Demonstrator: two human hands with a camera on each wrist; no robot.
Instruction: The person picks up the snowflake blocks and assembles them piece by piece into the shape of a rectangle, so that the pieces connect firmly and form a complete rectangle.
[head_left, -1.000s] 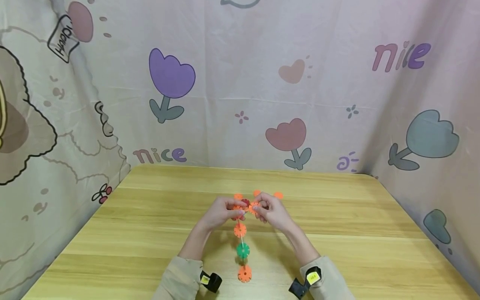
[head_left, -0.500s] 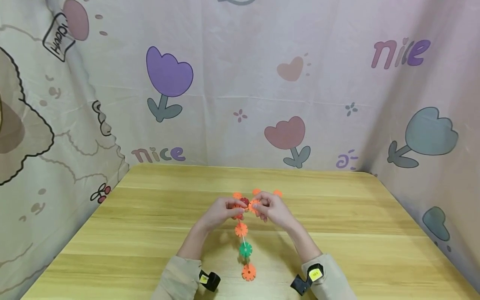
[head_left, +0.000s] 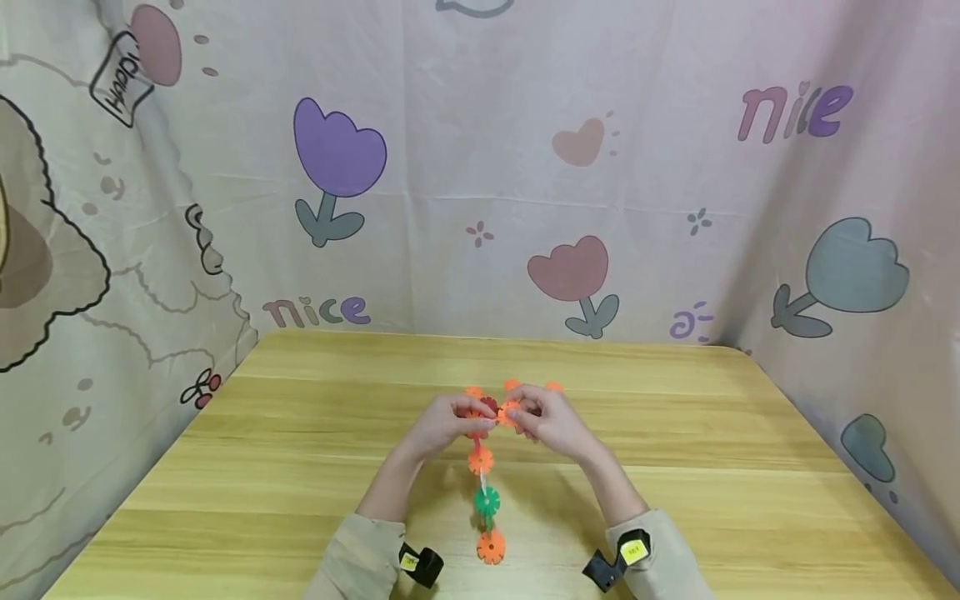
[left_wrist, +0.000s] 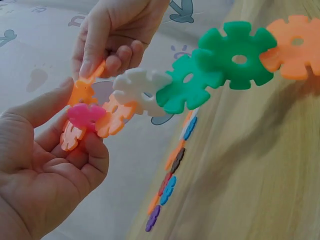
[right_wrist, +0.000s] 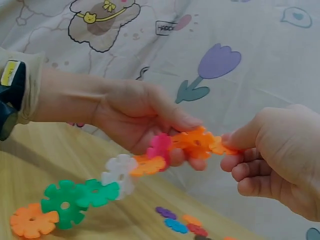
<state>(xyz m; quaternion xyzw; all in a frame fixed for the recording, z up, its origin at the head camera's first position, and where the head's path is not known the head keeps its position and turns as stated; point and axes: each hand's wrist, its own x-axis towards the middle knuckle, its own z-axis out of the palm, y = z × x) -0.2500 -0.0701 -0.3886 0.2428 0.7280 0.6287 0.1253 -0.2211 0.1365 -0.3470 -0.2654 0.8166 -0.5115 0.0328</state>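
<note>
Basically, a pale fabric curtain printed with tulips behind, a pale wood-grain bench below. Next down: a chain of notched, flower-shaped plastic discs. It sits near the midline in the head view, far end at the hands, near end trailing back toward the person. Long axis runs far to near, roughly square to the line between the hands. Can't tell if the near end touches the bench.

Left hand is nearer the chain body: thumb and curled fingers pinch its far end. Right hand is just to the right, apart from the long run. Thumb and forefinger pinch a bright orange plastic disc; its other fingers are curled, nothing visible in them.

Key relation: that disc lies between the hands, off the chain's side, its edge meeting or overlapping the orange piece at the left hand. Seated in a slot or merely touching, can't tell. My read: alignment at that edge matters most.

From the hands toward the person: hot-pink disc, orange, white disc, two green discs, orange end disc.

Smallest in view: loose flat discs on the bench beyond the hands, including purple and blue.
</note>
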